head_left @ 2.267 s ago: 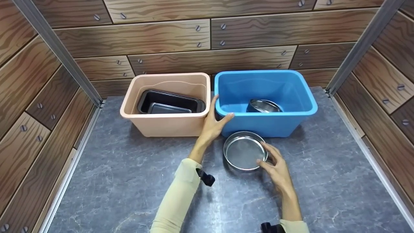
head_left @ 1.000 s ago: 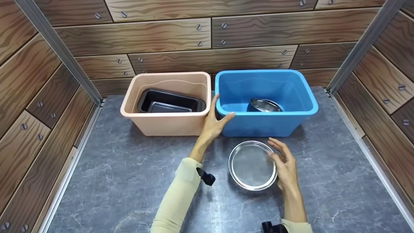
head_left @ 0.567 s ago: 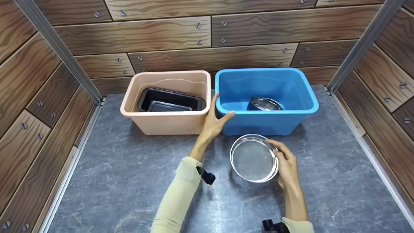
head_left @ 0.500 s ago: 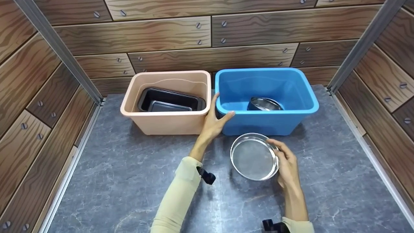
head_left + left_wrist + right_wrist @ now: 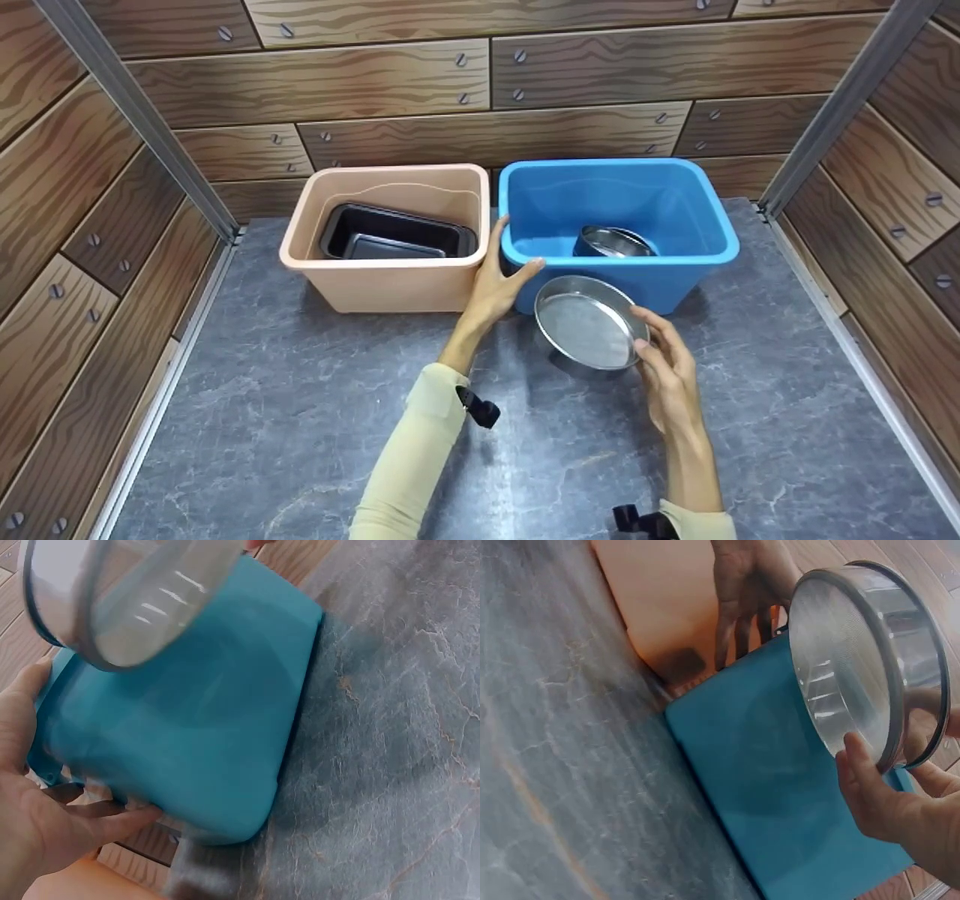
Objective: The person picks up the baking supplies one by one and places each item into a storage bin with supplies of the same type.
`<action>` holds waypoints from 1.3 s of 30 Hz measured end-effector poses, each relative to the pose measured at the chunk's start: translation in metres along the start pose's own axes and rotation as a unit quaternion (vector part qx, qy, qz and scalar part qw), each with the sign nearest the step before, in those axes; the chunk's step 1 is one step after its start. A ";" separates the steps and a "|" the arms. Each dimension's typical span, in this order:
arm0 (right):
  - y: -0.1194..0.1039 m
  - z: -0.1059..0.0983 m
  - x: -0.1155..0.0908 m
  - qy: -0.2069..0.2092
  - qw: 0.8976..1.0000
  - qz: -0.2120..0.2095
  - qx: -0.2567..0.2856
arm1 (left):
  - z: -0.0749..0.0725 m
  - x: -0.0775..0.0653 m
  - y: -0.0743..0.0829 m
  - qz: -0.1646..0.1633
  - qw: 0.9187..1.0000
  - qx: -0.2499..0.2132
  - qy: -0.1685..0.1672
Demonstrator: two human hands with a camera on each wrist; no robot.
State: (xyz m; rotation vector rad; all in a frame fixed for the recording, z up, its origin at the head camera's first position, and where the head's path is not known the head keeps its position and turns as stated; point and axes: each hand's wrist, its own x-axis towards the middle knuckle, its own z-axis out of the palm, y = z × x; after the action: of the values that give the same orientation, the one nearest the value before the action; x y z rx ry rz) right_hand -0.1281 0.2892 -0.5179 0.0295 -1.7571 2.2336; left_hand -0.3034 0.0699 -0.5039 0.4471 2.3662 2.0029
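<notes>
My right hand (image 5: 667,367) pinches the rim of a round metal flour sieve (image 5: 585,330), thumb on one side and fingers on the other. The sieve is tilted and held off the table, in front of the blue bin (image 5: 600,289); its mesh (image 5: 832,667) shows in the right wrist view. My left hand (image 5: 495,292) grips the blue bin's front left corner, thumb at the rim and fingers down the side between the two bins. Inside the blue bin lies a round metal piece (image 5: 615,241), tilted and partly hidden by the front wall.
Left of the blue bin stands a peach bin (image 5: 390,289), with a black loaf pan (image 5: 397,232) inside. Both bins are near the wood-patterned back wall (image 5: 390,86). Side walls edge the grey marbled table (image 5: 300,420).
The right hand first drew the sieve back toward me, then raised it and moved it forward before the blue bin, tilting it. The left hand has stayed on the bin's corner.
</notes>
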 end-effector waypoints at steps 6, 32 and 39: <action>-0.010 0.003 0.004 -0.033 0.997 -0.046 0.048 | -0.001 0.000 -0.001 -0.004 1.000 0.008 0.001; -0.038 0.017 0.056 0.078 0.980 -0.121 0.137 | 0.000 0.002 0.000 -0.005 1.000 0.005 -0.005; -0.034 0.018 0.071 0.117 0.979 -0.125 0.111 | 0.000 0.002 -0.001 0.000 1.000 0.007 -0.007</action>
State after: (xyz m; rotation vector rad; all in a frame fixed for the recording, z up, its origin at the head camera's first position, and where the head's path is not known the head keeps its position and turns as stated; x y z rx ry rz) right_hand -0.1910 0.2944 -0.4669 0.0328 -1.3015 2.1380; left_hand -0.3057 0.0700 -0.5041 0.4589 2.3735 1.9776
